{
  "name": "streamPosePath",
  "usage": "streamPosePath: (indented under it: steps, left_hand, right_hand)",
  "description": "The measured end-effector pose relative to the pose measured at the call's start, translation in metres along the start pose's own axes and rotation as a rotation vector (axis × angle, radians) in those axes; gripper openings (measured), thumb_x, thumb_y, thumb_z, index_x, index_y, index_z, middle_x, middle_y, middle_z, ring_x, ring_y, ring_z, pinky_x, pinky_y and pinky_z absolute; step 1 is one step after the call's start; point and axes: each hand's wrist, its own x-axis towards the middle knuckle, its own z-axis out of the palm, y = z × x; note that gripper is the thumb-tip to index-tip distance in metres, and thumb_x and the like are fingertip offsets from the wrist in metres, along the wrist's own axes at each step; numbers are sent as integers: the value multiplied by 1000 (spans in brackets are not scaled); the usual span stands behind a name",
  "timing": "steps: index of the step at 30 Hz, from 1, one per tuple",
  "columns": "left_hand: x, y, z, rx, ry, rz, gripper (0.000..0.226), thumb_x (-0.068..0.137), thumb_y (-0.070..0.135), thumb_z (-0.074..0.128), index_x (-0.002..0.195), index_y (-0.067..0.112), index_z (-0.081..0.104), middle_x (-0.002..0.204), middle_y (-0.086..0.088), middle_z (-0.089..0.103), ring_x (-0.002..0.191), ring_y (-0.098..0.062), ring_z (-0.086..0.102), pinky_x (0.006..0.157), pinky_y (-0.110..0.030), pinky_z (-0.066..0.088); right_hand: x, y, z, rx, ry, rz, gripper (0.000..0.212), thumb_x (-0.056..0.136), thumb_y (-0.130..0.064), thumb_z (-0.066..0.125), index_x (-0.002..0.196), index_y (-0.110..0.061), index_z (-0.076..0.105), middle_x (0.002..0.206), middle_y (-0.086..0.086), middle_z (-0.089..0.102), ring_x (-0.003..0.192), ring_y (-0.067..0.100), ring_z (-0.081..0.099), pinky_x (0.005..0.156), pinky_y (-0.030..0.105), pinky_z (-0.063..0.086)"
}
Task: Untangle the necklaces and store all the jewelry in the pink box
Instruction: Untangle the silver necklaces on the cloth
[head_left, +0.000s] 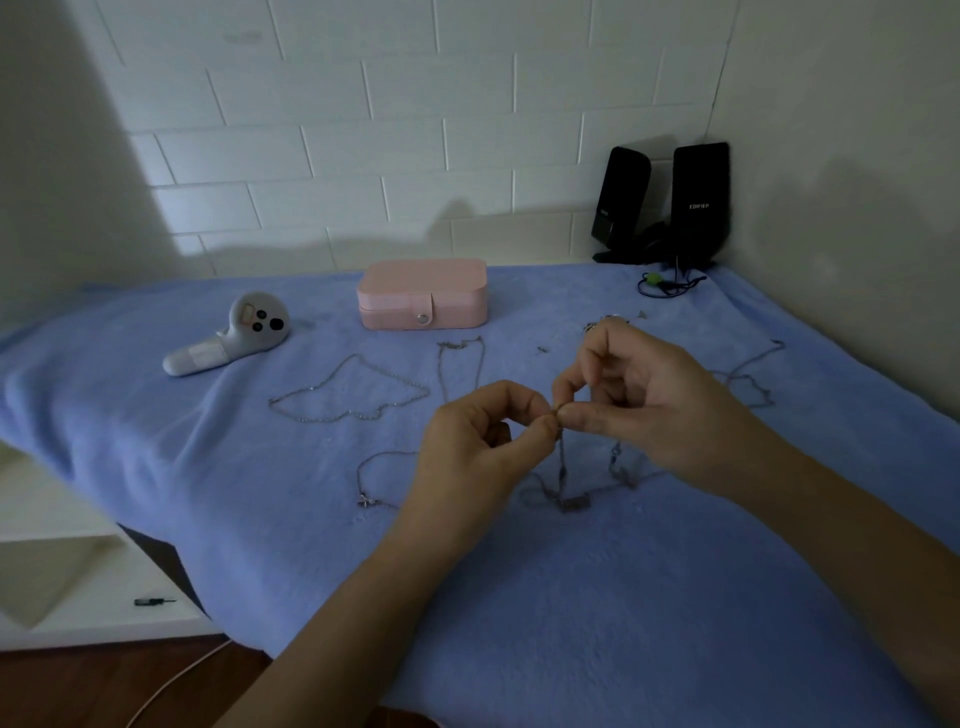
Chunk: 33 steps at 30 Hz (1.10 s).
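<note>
Fingers (519, 397) of left hand (467, 447) and right hand (649, 405) pinch one necklace (562, 467); four others (363, 500) lie before one pink box (423, 291).

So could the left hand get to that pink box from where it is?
Probably yes. Only flat chains lie on the blue cloth between the left hand and the pink box, nothing tall. But its fingers pinch a necklace with the right hand, so it must let go first.

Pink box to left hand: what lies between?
Head view: one loose necklace on the blanket lies between pink box and left hand, which pinches another chain.
</note>
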Motion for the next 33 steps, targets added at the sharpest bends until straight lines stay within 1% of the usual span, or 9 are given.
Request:
streamPosePath:
  steps: [5, 9, 13, 15, 18, 22, 27, 30, 33]
  left_hand:
    - [-3, 2, 5, 41, 68, 0, 12, 80, 16, 62, 69, 15, 59, 41, 11, 38, 39, -4, 29, 41, -12, 24]
    - [-1, 3, 2, -16, 57, -16, 8, 75, 19, 57, 69, 17, 61, 60, -24, 46, 46, -10, 31, 43, -16, 26]
    - [1, 5, 0, -127, 45, -48, 16, 82, 6, 57, 67, 13, 59, 69, -16, 57, 41, -1, 37, 43, -10, 30]
    - [1, 8, -2, -214, 55, -75, 27, 86, -5, 52, 65, 10, 56, 72, -8, 62, 41, 1, 44, 44, -6, 33]
    - [3, 10, -4, -344, 40, -143, 25, 75, 8, 51, 55, 23, 58, 68, 3, 66, 38, -1, 29, 39, -12, 26]
    - [4, 11, -5, -453, -25, -200, 22, 70, 10, 45, 55, 24, 54, 57, 6, 55, 40, -3, 22, 38, -15, 18]
    - [2, 10, -3, -347, -86, -214, 17, 75, 15, 45, 61, 22, 51, 51, 10, 38, 43, -5, 21, 39, -17, 18]
    - [4, 9, -3, -317, -136, -235, 15, 78, 19, 47, 65, 19, 54, 51, 11, 41, 41, -3, 24, 38, -15, 21]
    - [3, 11, -6, -305, -203, -287, 26, 79, 26, 50, 54, 26, 55, 54, 8, 36, 44, -5, 21, 40, -15, 20]
  right_hand:
    - [-3, 4, 9, -160, -19, 26, 21, 86, -2, 62, 84, -19, 49, 55, -11, 53, 45, 5, 34, 46, 18, 32]
    - [-3, 1, 13, -348, 82, -32, 20, 85, 1, 60, 86, -19, 58, 46, -24, 49, 39, 5, 38, 42, 10, 30]
    - [-3, -2, 15, -402, 163, -92, 15, 84, 0, 61, 80, -15, 63, 56, -33, 52, 44, 4, 44, 45, 9, 32]
    - [-1, -2, 14, -273, 137, -2, 15, 87, -2, 60, 80, -15, 63, 48, -28, 51, 38, 4, 38, 42, 9, 29]
    - [1, -3, 7, 21, 34, 214, 14, 89, -8, 59, 78, -16, 63, 42, -14, 42, 42, 2, 32, 46, 14, 28]
    - [2, 2, 8, 335, -98, 314, 9, 77, -14, 58, 71, -17, 65, 51, -3, 38, 46, 6, 32, 49, 19, 26]
    - [3, 9, 6, 695, -207, 376, 16, 75, -19, 51, 66, -15, 63, 71, -3, 51, 51, 8, 37, 52, 21, 32]
    - [4, 12, 7, 708, -174, 340, 19, 82, -19, 56, 65, -16, 65, 70, -6, 51, 51, 6, 37, 53, 20, 31]
    - [5, 12, 9, 613, -34, 296, 13, 79, -20, 63, 69, -16, 69, 66, -1, 51, 44, 3, 34, 47, 18, 24]
